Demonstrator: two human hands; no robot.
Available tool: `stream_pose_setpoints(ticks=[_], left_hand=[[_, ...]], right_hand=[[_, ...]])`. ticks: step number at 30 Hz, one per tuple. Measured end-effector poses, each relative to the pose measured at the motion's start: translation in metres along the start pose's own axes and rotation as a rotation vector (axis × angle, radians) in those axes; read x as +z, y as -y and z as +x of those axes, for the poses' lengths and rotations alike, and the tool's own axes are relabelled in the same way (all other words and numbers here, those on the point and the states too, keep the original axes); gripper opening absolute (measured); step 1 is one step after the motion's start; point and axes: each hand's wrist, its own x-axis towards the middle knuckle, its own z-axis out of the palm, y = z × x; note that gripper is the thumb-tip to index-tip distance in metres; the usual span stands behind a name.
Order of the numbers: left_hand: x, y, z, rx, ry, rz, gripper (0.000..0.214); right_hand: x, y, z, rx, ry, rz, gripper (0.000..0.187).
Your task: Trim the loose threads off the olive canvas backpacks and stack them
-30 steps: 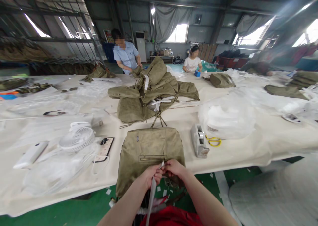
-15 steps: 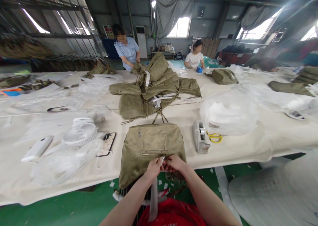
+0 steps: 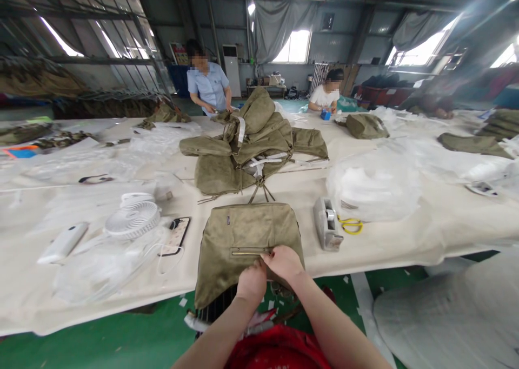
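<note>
An olive canvas bag (image 3: 243, 234) lies flat at the table's near edge, its lower part hanging over. My left hand (image 3: 252, 282) is closed against the bag's lower edge, just below the zipper (image 3: 247, 251). My right hand (image 3: 284, 262) presses on the bag beside it, fingers curled at the zipper's right end. Whatever the fingers pinch is hidden; the white strip seen earlier no longer shows.
A heap of olive bags (image 3: 251, 142) lies behind. A tape dispenser (image 3: 325, 223), yellow scissors (image 3: 351, 224) and clear plastic bags (image 3: 373, 188) sit right. A white fan (image 3: 132, 217), phone (image 3: 175, 236) and power bank (image 3: 62, 242) lie left. Two people (image 3: 208, 85) work across the table.
Both hands moved up onto the bag toward the zipper. The white strip that hung from them is no longer visible.
</note>
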Motion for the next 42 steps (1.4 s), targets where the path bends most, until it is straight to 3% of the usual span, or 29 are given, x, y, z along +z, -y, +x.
stream_pose_setpoints(ticks=[3,6,10,14,20,23,27,29,33,38,42], left_hand=[[0.008,0.004,0.001,-0.067,-0.171,-0.378,0.014],[0.011,0.01,0.006,-0.201,-0.157,-0.736,0.009],[0.01,0.015,0.016,-0.387,0.04,-1.197,0.023],[0.006,0.017,0.02,-0.449,0.231,-1.395,0.024],[-0.008,0.021,0.017,-0.465,0.642,-1.714,0.018],[-0.012,0.028,0.015,-0.451,0.753,-1.835,0.02],[-0.007,0.037,0.013,-0.48,0.916,-2.171,0.021],[-0.003,0.039,0.013,-0.535,0.913,-2.233,0.021],[0.002,0.037,0.013,-0.629,0.785,-2.139,0.023],[0.003,0.03,0.01,-0.58,0.687,-2.046,0.02],[0.008,0.031,0.002,-0.531,0.498,-2.063,0.011]], right_hand=[[0.004,-0.005,-0.002,-0.075,-0.038,0.016,0.028],[0.017,-0.017,-0.005,-0.039,0.064,0.281,0.028],[0.045,-0.033,-0.008,0.161,0.114,0.665,0.025],[0.066,-0.044,-0.01,0.252,0.149,0.911,0.024],[0.071,-0.045,-0.005,0.205,0.163,0.901,0.017],[0.069,-0.039,0.001,0.18,0.175,0.876,0.014],[0.069,-0.033,0.009,0.173,0.277,1.001,0.009],[0.071,-0.033,0.011,0.193,0.306,1.066,0.008],[0.077,-0.036,0.011,0.25,0.278,1.102,0.009],[0.072,-0.038,0.008,0.279,0.247,1.146,0.013],[0.063,-0.034,0.003,0.262,0.305,1.396,0.007]])
